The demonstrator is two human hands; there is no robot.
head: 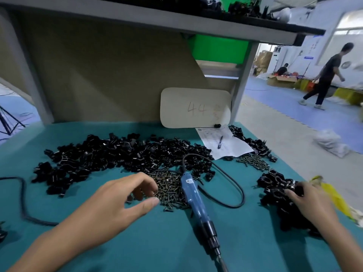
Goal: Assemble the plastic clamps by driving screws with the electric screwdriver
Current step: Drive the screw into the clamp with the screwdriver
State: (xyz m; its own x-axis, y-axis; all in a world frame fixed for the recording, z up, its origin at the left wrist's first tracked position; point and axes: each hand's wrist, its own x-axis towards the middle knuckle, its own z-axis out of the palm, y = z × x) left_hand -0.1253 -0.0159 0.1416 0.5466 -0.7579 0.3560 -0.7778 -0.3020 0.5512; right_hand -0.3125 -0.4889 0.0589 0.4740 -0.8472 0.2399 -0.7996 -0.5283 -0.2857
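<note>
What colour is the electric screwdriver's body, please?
The electric screwdriver body is blue, seen clearly in the head view.

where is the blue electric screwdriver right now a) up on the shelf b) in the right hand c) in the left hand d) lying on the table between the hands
D: the electric screwdriver lies untouched on the green table, with the left hand at the screws and the right hand on the black clamps.
</note>
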